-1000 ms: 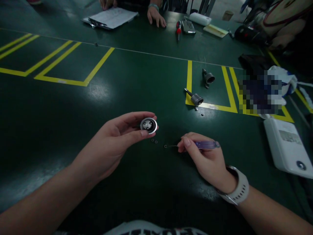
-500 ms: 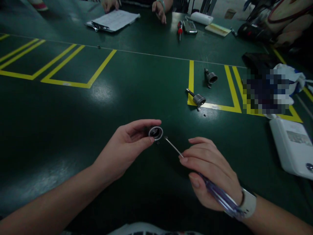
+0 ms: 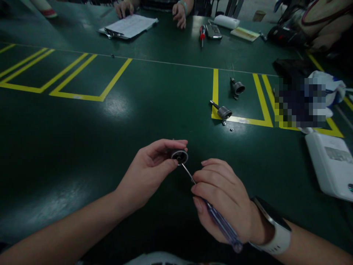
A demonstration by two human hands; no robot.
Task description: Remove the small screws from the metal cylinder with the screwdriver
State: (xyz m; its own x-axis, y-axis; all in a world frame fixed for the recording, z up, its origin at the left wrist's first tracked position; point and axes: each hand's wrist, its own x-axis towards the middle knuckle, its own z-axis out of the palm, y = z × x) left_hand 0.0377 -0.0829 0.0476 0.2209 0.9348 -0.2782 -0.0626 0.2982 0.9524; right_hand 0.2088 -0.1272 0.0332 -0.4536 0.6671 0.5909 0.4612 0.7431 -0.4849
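My left hand [image 3: 154, 169] is closed round a small dark metal cup-shaped part [image 3: 184, 151], its round opening turned toward me. A shaft screwdriver [image 3: 224, 222] with a clear purple handle lies in my right hand [image 3: 223, 195], fingers wrapped along it. The screwdriver's tip meets the near rim of the cup; whether it reaches inside I cannot tell. Farther right on the table lie two similar cup parts with stems, one [image 3: 224, 112] on the yellow tape and another [image 3: 238, 87] behind it. Small nuts [image 3: 232, 129] lie near them.
Yellow tape boxes mark the green table [image 3: 160, 95]. At right stand a white device [image 3: 329, 165] and a crumpled white-blue bag [image 3: 328, 88]. Across the table a person's hands rest by a clipboard [image 3: 132, 26]; a red screwdriver [image 3: 202, 33] and a phone [image 3: 213, 31] lie nearby.
My right hand has moved left, bringing the screwdriver tip to the cup's rim. My left hand has shifted slightly right and nearer, tilting the cup.
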